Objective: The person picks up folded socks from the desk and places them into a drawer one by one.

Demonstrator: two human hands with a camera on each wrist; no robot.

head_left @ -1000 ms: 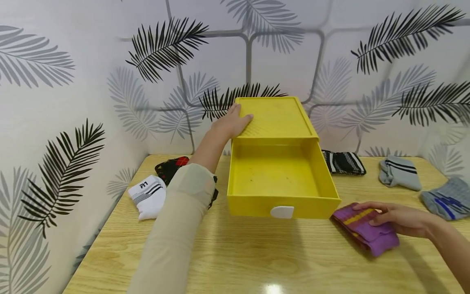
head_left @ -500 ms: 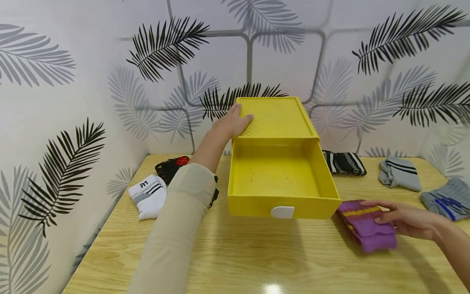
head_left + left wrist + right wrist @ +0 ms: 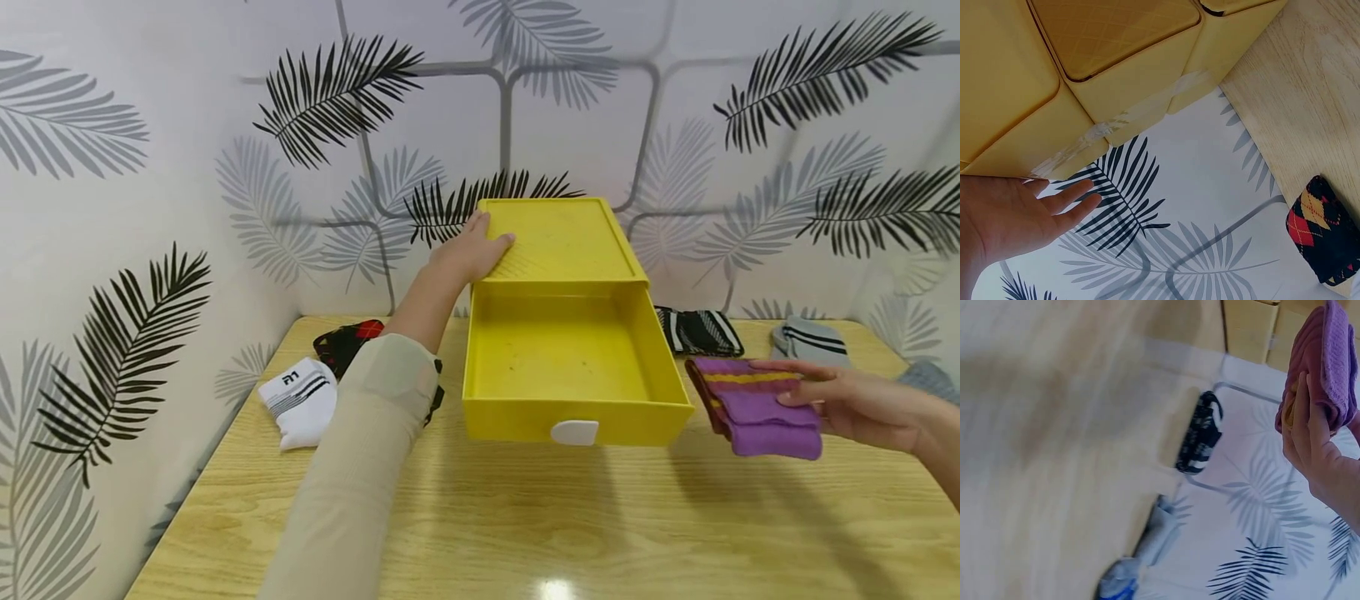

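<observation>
The right hand (image 3: 862, 404) pinches one folded purple sock (image 3: 765, 407) above the worktop (image 3: 525, 521), just right of the one yellow box's (image 3: 562, 237) single open drawer (image 3: 517, 421), while the left hand (image 3: 472, 248), fingers extended, rests on the box's top-left edge, two socks (image 3: 303, 404) lying left and three more socks (image 3: 702, 332) right.
</observation>
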